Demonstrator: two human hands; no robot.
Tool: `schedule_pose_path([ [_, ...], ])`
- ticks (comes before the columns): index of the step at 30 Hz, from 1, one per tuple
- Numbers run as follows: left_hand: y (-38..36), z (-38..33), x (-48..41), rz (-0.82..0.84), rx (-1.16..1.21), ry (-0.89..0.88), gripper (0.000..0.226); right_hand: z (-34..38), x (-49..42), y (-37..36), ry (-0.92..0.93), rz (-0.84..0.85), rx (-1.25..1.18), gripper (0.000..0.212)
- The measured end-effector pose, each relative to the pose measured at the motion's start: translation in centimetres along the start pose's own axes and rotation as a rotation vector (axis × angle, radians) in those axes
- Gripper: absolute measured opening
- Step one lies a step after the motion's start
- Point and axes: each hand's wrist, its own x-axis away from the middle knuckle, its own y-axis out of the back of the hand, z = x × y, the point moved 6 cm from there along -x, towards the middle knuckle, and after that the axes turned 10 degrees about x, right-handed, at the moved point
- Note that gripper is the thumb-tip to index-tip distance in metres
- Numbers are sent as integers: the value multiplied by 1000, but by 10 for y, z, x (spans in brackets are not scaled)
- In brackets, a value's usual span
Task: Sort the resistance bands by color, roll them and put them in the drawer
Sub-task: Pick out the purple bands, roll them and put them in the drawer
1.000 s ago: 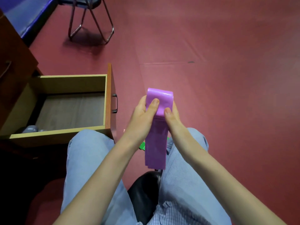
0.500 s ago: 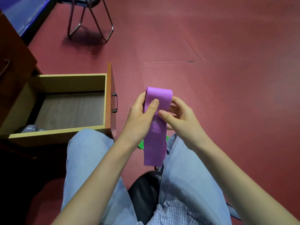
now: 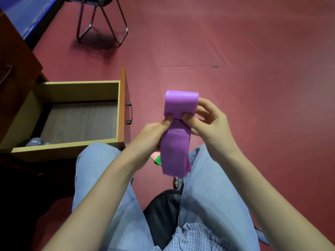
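Observation:
A purple resistance band hangs in front of me above my knees, its top end folded over into a loose roll. My left hand pinches it from the left just under the roll. My right hand pinches it from the right, fingers curled behind the roll. The free tail hangs down between my legs. The open wooden drawer stands to the left, with a grey object in its near left corner. A green band and a pink band lie on the floor, mostly hidden behind the purple one.
I sit on a black seat with my jean-clad knees apart. A metal-legged chair stands at the back left on the red floor. The brown cabinet holding the drawer fills the left edge. Open red floor lies to the right.
The roll at the top of the purple band has grown thicker and the hanging tail shorter. My right hand moved from the front of the band to its right side.

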Motion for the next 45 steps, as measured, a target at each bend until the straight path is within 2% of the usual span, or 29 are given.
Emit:
schedule_pose_path([
  [7,6,5,-2,64,406,149,25,-1,6,-6,54,51,-49,38],
  [10,7,8,-1,66,527,172,34,-4,6,-10,42,57,-23,33],
  [13,2,8,-1,108,466,119,45,-11,6,-12,-5,57,16,42],
  [16,6,11,-2,65,342,73,26,-13,8,-11,-37,88,-4,46],
  [18,8,10,-2,50,304,49,22,-16,12,-13,-63,125,-34,51],
  [20,6,8,-3,78,253,14,24,-21,13,-13,-127,132,-241,59],
  [22,5,4,-3,85,185,-29,23,-25,13,-13,-210,139,-465,53],
  [23,7,2,-4,71,156,-56,22,-27,14,-14,-235,161,-488,47],
  [27,12,-3,-7,37,64,-155,20,-42,22,-21,-322,325,-189,33],
  [29,13,-4,-7,5,33,-198,18,-41,23,-20,-323,316,-111,20],
  [34,12,-2,-7,-96,-23,-248,16,-38,17,-14,-323,268,-5,18],
  [38,12,8,-11,-51,-48,-100,36,-42,15,-8,-324,175,-66,22],
  [41,12,26,-7,37,-66,38,42,-40,10,-2,-286,67,-129,22],
  [45,26,37,-15,-98,-77,88,36,-33,9,-6,-224,22,-85,26],
])
